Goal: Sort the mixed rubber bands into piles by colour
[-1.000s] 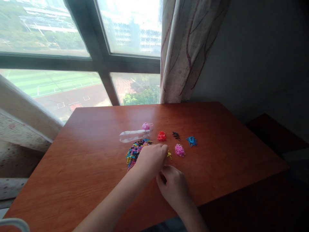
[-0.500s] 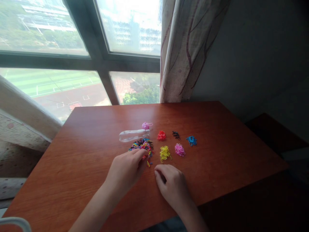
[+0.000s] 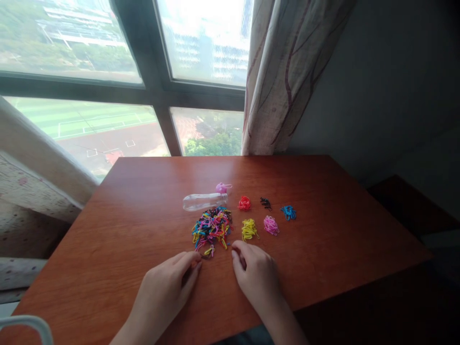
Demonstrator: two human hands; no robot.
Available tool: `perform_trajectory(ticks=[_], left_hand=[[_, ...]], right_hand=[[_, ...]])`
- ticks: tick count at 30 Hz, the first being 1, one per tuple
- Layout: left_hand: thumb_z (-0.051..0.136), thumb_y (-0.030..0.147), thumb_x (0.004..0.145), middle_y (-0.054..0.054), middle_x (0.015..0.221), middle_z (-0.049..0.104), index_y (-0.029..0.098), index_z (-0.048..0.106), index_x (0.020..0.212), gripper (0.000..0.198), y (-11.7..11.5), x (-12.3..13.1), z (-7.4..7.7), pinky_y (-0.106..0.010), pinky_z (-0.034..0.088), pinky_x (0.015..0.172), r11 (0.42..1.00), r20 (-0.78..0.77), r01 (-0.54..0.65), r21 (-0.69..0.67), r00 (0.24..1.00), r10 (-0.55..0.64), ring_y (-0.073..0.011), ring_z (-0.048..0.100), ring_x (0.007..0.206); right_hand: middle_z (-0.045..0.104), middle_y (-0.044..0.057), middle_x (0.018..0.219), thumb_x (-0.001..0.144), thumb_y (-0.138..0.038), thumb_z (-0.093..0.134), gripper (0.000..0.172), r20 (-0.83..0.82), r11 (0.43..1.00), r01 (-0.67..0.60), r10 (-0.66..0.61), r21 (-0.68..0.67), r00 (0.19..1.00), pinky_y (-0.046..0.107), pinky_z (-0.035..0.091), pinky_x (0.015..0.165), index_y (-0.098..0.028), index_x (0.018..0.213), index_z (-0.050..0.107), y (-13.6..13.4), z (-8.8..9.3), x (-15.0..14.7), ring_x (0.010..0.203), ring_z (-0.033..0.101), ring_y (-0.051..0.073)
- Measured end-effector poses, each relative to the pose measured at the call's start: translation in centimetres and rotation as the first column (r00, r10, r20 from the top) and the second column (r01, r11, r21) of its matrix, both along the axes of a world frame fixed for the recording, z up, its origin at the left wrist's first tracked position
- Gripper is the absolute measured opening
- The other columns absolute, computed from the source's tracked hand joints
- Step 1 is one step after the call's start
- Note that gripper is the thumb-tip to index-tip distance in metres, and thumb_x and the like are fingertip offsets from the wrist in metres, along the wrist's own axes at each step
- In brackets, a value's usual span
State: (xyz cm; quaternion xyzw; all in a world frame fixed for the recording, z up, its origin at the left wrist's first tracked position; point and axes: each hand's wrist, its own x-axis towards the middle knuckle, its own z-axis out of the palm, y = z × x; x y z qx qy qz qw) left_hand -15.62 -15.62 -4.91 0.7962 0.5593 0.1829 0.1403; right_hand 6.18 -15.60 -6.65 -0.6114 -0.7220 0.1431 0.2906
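Currently, the left hand [image 3: 164, 282] is at the near side of a mixed heap of small multicoloured rubbery loops [image 3: 212, 224], thumb and forefinger almost together beside a thin dark loop [image 3: 206, 257]; I cannot tell whether they pinch it. The right hand [image 3: 257, 269] rests to the right, fingertips nearly meeting, and anything between them is hidden.

Farther right lie little piles of yellow loops [image 3: 249, 230], pink loops [image 3: 271, 225], red loops [image 3: 245, 203], black loops [image 3: 265, 203] and blue loops [image 3: 288, 212]. The heap looks tangled, so pulling one loop could drag neighbours along; the yellow loops sit so near the right hand that a careless knuckle might scatter them. The clear, waisted plastic bottle [image 3: 204, 201], on its side just beyond the heap, could roll if nudged.

The bench [image 3: 341, 230] is reddish-brown, wood-grained, shiny toward the grey-framed window [image 3: 154, 96]. Pale patterned curtains [image 3: 287, 72] flank the glass, and a dim wall [image 3: 388, 72] fills the far right
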Motion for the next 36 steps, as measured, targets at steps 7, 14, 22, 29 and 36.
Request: perform_trajectory(ticks=[7,14,22,29,36], left_hand=[[0.043,0.026,0.096,0.001,0.091,0.076,0.026,0.066,0.095,0.023,0.1,0.8,-0.3,-0.023,0.052,0.065,0.999,-0.006,0.032,0.000,0.999,-0.032,-0.0158,0.073,0.077],[0.044,0.028,0.096,0.001,0.092,0.077,0.026,0.067,0.101,0.024,0.0,0.1,-0.4,-0.022,0.053,0.065,0.996,0.023,-0.033,0.086,0.999,0.031,-0.0156,0.073,0.078],[0.044,0.030,0.096,0.002,0.095,0.077,0.026,0.067,0.103,0.024,0.1,-0.5,-0.5,-0.023,0.052,0.064,0.993,-0.032,-0.017,0.115,0.999,0.021,-0.0159,0.074,0.080],[0.045,0.029,0.096,0.001,0.092,0.076,0.027,0.068,0.104,0.025,0.4,-0.2,-0.6,-0.025,0.052,0.063,0.997,-0.073,-0.002,0.079,0.997,0.008,-0.0179,0.074,0.078],[0.045,0.027,0.095,0.001,0.089,0.076,0.025,0.067,0.095,0.023,0.6,0.0,-0.4,-0.024,0.052,0.063,0.998,-0.053,0.015,0.068,0.999,-0.012,-0.0169,0.073,0.075]], right_hand=[[0.068,0.000,0.077,0.089,-0.013,0.053,0.018,-0.003,0.997,-0.070,0.069,-0.034,0.998,0.025,0.037,0.065,-0.024,0.095,0.066,0.7,0.4,-1.2,0.072,0.062,0.017],[0.071,0.001,0.083,0.091,-0.013,0.053,0.021,-0.043,0.993,-0.122,0.122,0.001,0.992,0.024,0.043,0.074,-0.024,0.098,0.069,0.4,-0.1,-1.0,0.077,0.064,0.017],[0.071,0.003,0.083,0.091,-0.014,0.052,0.020,-0.085,0.994,-0.112,0.113,0.015,0.990,0.024,0.044,0.076,-0.023,0.095,0.069,0.4,0.0,-0.9,0.077,0.065,0.017],[0.071,0.002,0.084,0.091,-0.013,0.052,0.020,-0.117,0.993,-0.117,0.115,-0.007,0.986,0.025,0.043,0.075,-0.023,0.095,0.068,0.2,0.1,-0.9,0.078,0.064,0.017],[0.071,0.002,0.085,0.092,-0.013,0.051,0.020,-0.133,0.992,-0.123,0.121,-0.009,0.984,0.025,0.043,0.076,-0.023,0.096,0.068,0.3,0.1,-0.9,0.080,0.064,0.017]])
